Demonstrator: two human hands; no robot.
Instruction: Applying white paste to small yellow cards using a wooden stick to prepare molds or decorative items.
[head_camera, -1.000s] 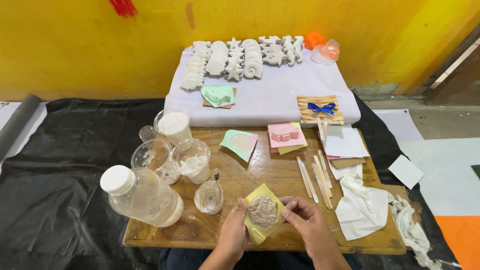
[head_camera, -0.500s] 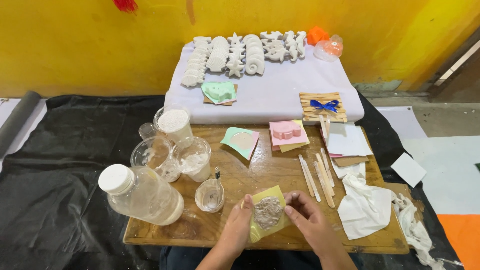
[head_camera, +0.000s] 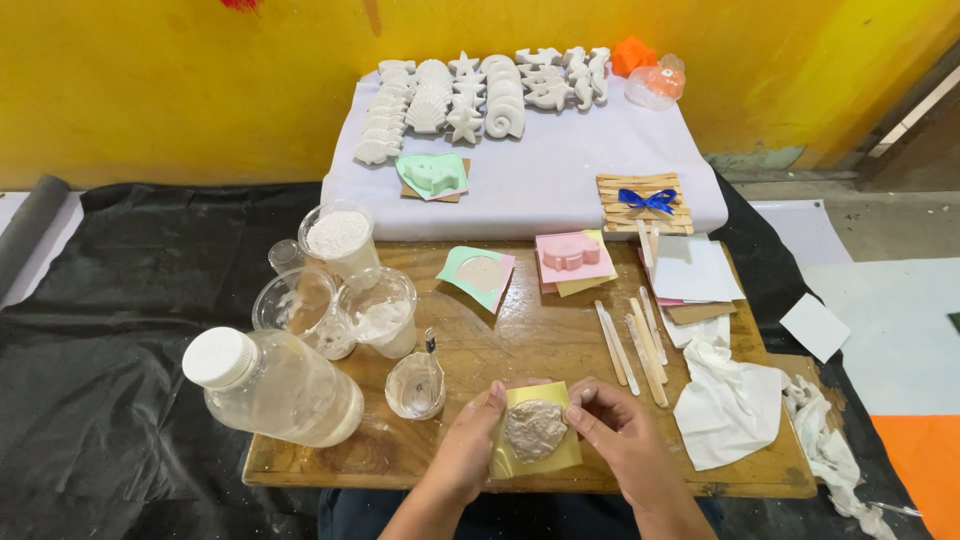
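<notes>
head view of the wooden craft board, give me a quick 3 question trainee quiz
1. True or false: both hands hold the yellow square mould filled with grey paste.
2. Which lies just right of the right hand? A) crumpled white cloth B) large white-capped clear plastic bottle
3. What colour is the ribbon bow on the flat wooden stick mat?

Key: 1 true, the left hand grips too; 2 A; 3 blue.

Both hands hold a yellow mould (head_camera: 537, 432) filled with grey paste at the near edge of the wooden table (head_camera: 520, 330): the left hand (head_camera: 462, 450) grips its left side, the right hand (head_camera: 618, 440) pinches its right edge. Just left stand a small glass cup (head_camera: 415, 385) and a capped plastic bottle (head_camera: 272, 386); wooden sticks (head_camera: 632, 340) and a white cloth (head_camera: 730, 405) lie to the right
</notes>
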